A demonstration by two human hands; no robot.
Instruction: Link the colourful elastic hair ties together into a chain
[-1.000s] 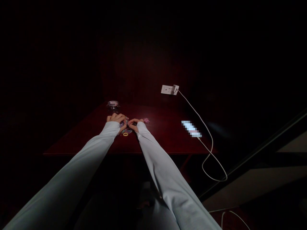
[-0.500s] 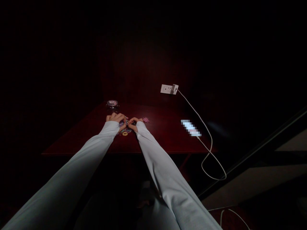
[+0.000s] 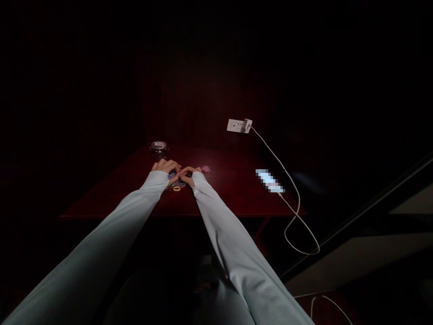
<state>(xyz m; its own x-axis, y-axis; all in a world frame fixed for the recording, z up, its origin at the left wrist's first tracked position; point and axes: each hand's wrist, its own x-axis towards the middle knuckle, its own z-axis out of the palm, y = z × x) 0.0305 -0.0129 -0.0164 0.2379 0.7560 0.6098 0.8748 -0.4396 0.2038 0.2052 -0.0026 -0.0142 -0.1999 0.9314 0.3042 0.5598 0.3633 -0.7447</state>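
Bends the fingers of the left hand [image 3: 164, 166] down over a pile of thin coloured bands [image 3: 179, 184], with the thumb on the near side. Curls thumb and index finger of the right hand [image 3: 192, 171] into a rough ring, coming in from three o'clock. Brings the fingertips of both hands close together over the pile, the pile's place being the middle of the clock, with twelve at the far side. Cannot tell, at so small a size, whether clamped on a band or only resting among several.

Just beside the pile at six o'clock, a yellow ring [image 3: 177, 190], lying flat. At three o'clock, close by the right hand, a small pink bundle of bands [image 3: 206, 169]. At eleven o'clock, beyond the left hand, a lidded jar [image 3: 158, 146], upright on the dark red tabletop [image 3: 230, 192].

Farther out at three o'clock, well apart from the hands, a lit phone [image 3: 269, 181], pixelated. From its near end, a white cable [image 3: 299, 201], looping out toward four o'clock and back up to a charger [image 3: 247, 125], plugged into a wall socket [image 3: 234, 126] at two o'clock. Toward seven and five o'clock, pale long sleeves [image 3: 233, 234].
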